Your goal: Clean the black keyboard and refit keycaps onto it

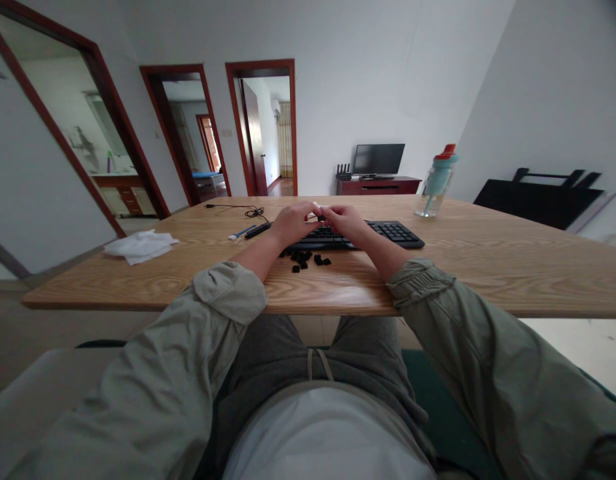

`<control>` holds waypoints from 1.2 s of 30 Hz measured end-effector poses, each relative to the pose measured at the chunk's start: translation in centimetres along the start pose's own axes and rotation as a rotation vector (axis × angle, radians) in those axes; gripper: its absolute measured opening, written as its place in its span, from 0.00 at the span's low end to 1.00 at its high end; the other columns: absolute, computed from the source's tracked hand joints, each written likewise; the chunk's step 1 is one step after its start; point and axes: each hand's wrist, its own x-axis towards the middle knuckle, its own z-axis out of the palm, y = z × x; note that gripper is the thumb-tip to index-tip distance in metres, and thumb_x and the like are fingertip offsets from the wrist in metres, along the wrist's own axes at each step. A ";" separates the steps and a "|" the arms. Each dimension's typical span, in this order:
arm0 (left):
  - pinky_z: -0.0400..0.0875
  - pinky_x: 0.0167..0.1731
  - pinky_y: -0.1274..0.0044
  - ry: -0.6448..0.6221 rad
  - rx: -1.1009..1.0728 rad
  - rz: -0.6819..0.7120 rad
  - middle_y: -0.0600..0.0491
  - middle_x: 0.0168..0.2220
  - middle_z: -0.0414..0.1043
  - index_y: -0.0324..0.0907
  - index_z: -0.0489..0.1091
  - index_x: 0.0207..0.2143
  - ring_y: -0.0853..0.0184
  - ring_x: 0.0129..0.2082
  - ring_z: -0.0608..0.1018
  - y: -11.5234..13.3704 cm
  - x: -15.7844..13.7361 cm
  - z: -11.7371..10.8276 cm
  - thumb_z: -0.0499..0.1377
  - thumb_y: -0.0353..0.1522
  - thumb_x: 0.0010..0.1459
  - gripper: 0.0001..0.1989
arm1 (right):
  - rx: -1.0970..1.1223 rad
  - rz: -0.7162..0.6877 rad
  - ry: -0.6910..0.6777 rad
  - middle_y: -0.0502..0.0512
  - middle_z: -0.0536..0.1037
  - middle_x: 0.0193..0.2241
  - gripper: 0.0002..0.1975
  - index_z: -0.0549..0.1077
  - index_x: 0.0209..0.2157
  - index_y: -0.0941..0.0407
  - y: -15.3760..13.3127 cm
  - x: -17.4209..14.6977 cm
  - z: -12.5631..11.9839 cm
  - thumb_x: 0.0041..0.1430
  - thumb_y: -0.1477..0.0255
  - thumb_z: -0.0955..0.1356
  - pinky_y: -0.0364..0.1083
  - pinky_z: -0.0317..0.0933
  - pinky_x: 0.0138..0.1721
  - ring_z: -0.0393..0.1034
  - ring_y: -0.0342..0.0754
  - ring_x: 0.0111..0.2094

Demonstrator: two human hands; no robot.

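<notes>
Above a black keyboard on the wooden table, my left hand and my right hand meet at the fingertips. Both are closed in a pinch around a small black keycap. A bit of white material, perhaps tissue, shows at the fingers; which hand grips it I cannot tell. My hands cover the keyboard's middle and left part. Several loose black keycaps lie in a scattered heap in front of the keyboard, close below my wrists.
Left of the keyboard lie a blue-and-white brush-like tool, a black-handled tool and a coiled black cable. Crumpled white tissue rests at the table's left. A clear bottle with a red-and-teal lid stands at the back right.
</notes>
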 end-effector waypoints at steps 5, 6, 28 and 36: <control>0.67 0.37 0.76 -0.024 -0.032 0.039 0.52 0.33 0.78 0.41 0.78 0.39 0.68 0.30 0.75 0.1 -0.1 -0.3 0.64 0.37 0.56 0.11 | 0.005 -0.001 0.011 0.49 0.67 0.19 0.26 0.75 0.29 0.60 -0.1 0.0 0.0 0.55 0.50 0.65 0.42 0.50 0.24 0.57 0.39 0.22; 0.67 0.37 0.76 -0.030 -0.036 0.040 0.51 0.34 0.78 0.41 0.78 0.39 0.68 0.31 0.75 0.1 -0.1 -0.3 0.63 0.36 0.57 0.10 | 0.013 0.013 0.003 0.49 0.68 0.19 0.25 0.75 0.29 0.60 -0.1 0.0 0.0 0.55 0.50 0.65 0.42 0.50 0.24 0.57 0.39 0.22; 0.68 0.37 0.76 -0.456 0.044 -0.097 0.50 0.34 0.81 0.43 0.81 0.39 0.65 0.34 0.78 -4.0 -0.3 0.1 0.63 0.36 0.55 0.11 | -0.109 0.127 -0.076 0.55 0.78 0.31 0.20 0.78 0.40 0.61 0.5 0.1 -0.3 0.58 0.59 0.65 0.41 0.51 0.23 0.59 0.39 0.22; 0.68 0.37 0.76 -0.529 0.099 -0.116 0.50 0.34 0.81 0.45 0.81 0.40 0.64 0.33 0.78 -3.6 -0.3 0.6 0.60 0.37 0.56 0.13 | -0.222 0.066 -0.104 0.50 0.72 0.21 0.20 0.78 0.31 0.61 0.4 -0.1 -0.2 0.55 0.57 0.66 0.42 0.53 0.27 0.58 0.40 0.23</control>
